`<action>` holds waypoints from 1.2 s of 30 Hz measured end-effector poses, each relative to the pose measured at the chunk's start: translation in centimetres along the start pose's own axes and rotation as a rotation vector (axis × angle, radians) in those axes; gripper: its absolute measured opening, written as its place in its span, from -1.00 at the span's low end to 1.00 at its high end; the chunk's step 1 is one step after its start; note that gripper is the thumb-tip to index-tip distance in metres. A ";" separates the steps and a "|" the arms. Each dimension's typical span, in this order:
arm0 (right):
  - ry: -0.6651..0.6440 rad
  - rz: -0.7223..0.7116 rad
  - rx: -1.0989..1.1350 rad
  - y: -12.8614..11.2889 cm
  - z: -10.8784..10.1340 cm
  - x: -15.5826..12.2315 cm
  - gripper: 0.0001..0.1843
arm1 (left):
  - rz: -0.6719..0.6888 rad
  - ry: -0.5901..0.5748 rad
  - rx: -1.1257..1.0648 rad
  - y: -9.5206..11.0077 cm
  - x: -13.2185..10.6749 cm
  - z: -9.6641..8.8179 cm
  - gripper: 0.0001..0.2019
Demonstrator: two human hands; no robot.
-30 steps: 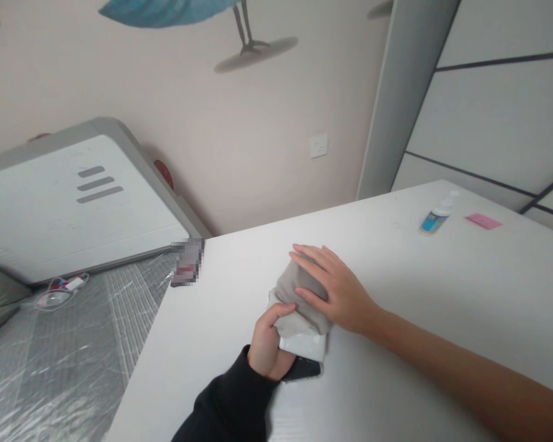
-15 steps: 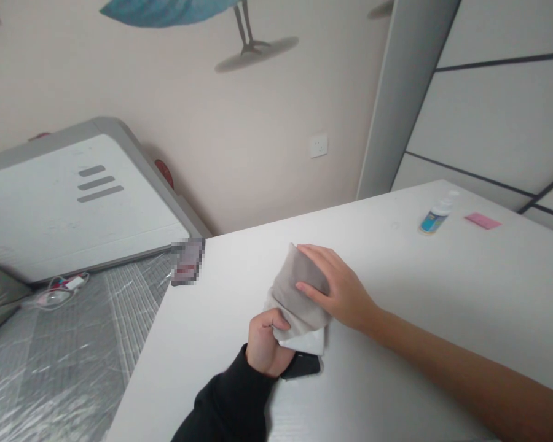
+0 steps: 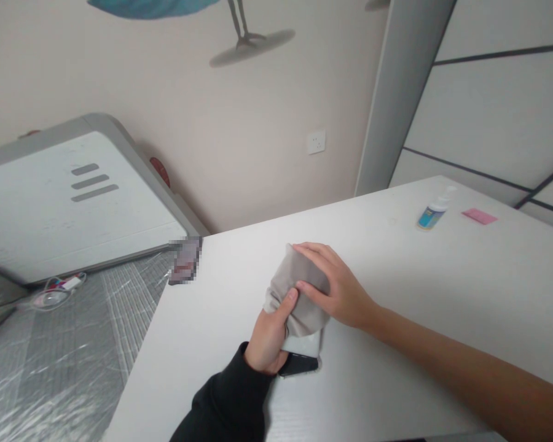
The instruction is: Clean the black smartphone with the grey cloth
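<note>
A soft grey cloth (image 3: 308,316) covers most of a flat white object (image 3: 303,345) held just above the table; whether it wraps right round, I cannot tell. My left hand (image 3: 271,334) is closed on the cloth and the white object from the lower left, thumb on top and fingers hidden beneath. On the right, my right hand (image 3: 334,282) grips the cloth's upper part, thumb on the front and fingers along the top edge. Close below them lies a flat black object (image 3: 299,364) with a rounded corner, like a phone, partly hidden.
On the white table (image 3: 203,344), a spray bottle (image 3: 433,212) with a blue label lies near a pink slip (image 3: 479,216) at the far right. A pixelated item (image 3: 185,261) rests at the left corner. Beyond is a plastic-covered bed (image 3: 74,356).
My left thumb has straightened and moved up over the cloth, which is now bunched beside it. My right hand has kept nearly the same place. The view has tilted slightly.
</note>
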State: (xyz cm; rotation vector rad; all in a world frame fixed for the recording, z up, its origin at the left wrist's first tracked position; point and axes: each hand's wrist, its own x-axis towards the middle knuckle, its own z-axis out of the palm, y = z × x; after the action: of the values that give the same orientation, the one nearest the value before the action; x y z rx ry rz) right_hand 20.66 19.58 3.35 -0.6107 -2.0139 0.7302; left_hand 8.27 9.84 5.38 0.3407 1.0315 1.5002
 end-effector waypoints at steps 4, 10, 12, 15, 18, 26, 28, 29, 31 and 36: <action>0.049 0.158 0.075 -0.1 -0.3 0.4 -0.61 | -0.025 -0.039 0.047 -0.1 -0.2 0.0 -0.45; -0.016 0.277 0.115 0.2 -0.8 0.9 -0.75 | -0.018 -0.081 0.142 -0.3 -0.2 -0.2 -0.35; -0.039 0.279 0.132 0.2 -0.9 1.1 -0.74 | -0.006 -0.090 0.145 -0.3 -0.2 -0.2 -0.34; -0.079 0.274 0.147 0.3 -1.1 1.2 -0.72 | -0.009 -0.056 0.155 -0.5 -0.1 -0.4 -0.36; -0.101 0.295 0.140 0.3 -1.1 1.1 -0.55 | -0.030 -0.031 0.171 -0.6 -0.1 -0.5 -0.40; -0.052 0.327 0.104 0.4 -1.2 1.2 -0.75 | -0.070 -0.017 0.207 -0.5 -0.4 -0.3 -0.44; -0.075 0.299 0.117 0.4 -1.2 1.3 -0.81 | -0.069 0.000 0.213 -0.5 -0.4 -0.3 -0.44; -0.089 0.285 0.124 0.4 -1.2 1.3 -0.79 | -0.062 0.014 0.212 -0.4 -0.3 -0.3 -0.43; -0.106 0.273 0.124 0.4 -1.1 1.3 -0.62 | -0.054 0.038 0.210 -0.4 -0.3 -0.3 -0.42; -0.051 0.285 0.071 0.5 -1.0 1.1 -0.81 | -0.081 0.028 0.202 -0.4 -0.4 -0.2 -0.42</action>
State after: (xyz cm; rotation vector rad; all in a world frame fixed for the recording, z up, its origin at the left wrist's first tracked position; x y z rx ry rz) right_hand 21.06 20.88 4.08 -0.8558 -1.9593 0.9909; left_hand 8.46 9.40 5.12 0.4155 1.2091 1.3350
